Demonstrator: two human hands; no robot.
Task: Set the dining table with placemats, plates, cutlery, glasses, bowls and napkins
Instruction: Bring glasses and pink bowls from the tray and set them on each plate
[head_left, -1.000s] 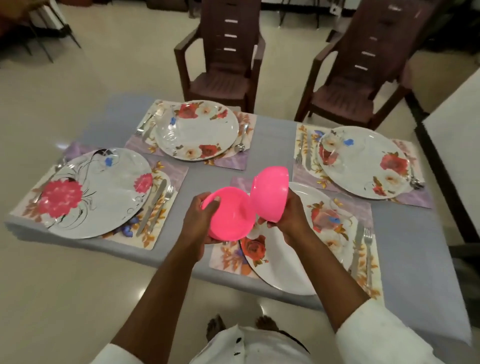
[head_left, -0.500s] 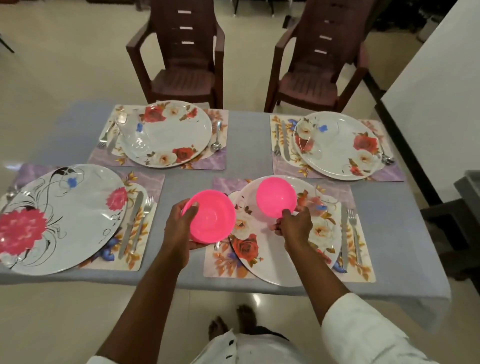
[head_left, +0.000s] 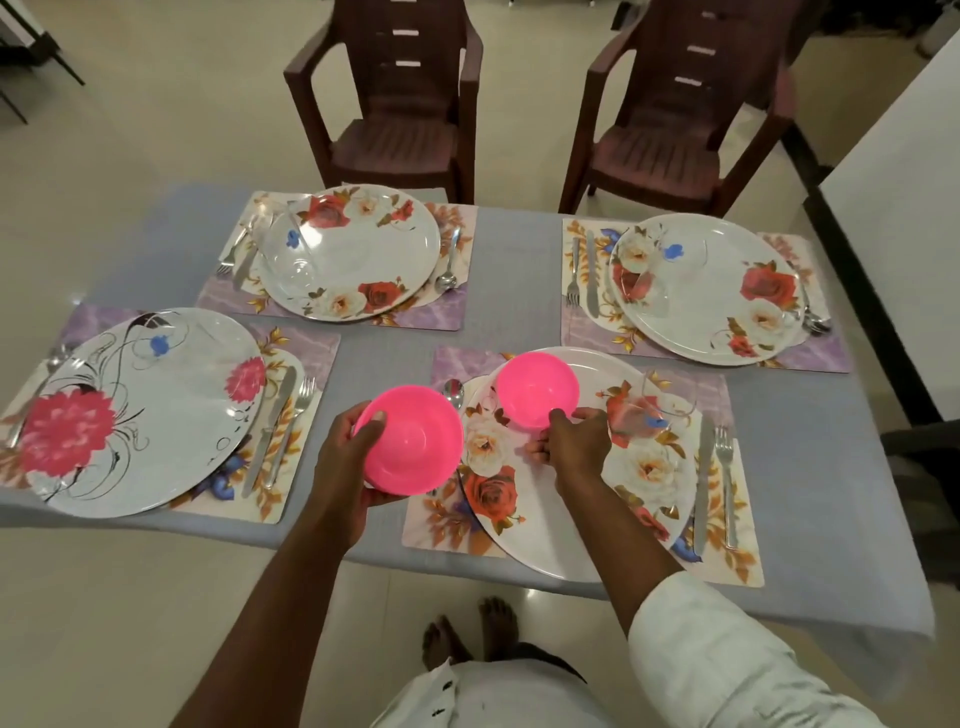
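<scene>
Your left hand (head_left: 345, 457) grips one pink bowl (head_left: 410, 439) by its rim, thumb over the edge, holding it tilted above the tabletop (head_left: 519, 260) between the two near place settings. Your right hand (head_left: 574, 447) pinches the near rim of a second pink bowl (head_left: 537, 389), which sits upright on the near right plate (head_left: 545, 519), toward its far left side. A clear glass (head_left: 660, 405) lies on that plate just right of the bowl. A knife (head_left: 702, 478) and fork (head_left: 726, 483) lie right of the plate on its placemat (head_left: 748, 561). Three other settings with floral plates fill the grey tabletop. Two brown chairs (head_left: 395, 104) stand beyond.
</scene>
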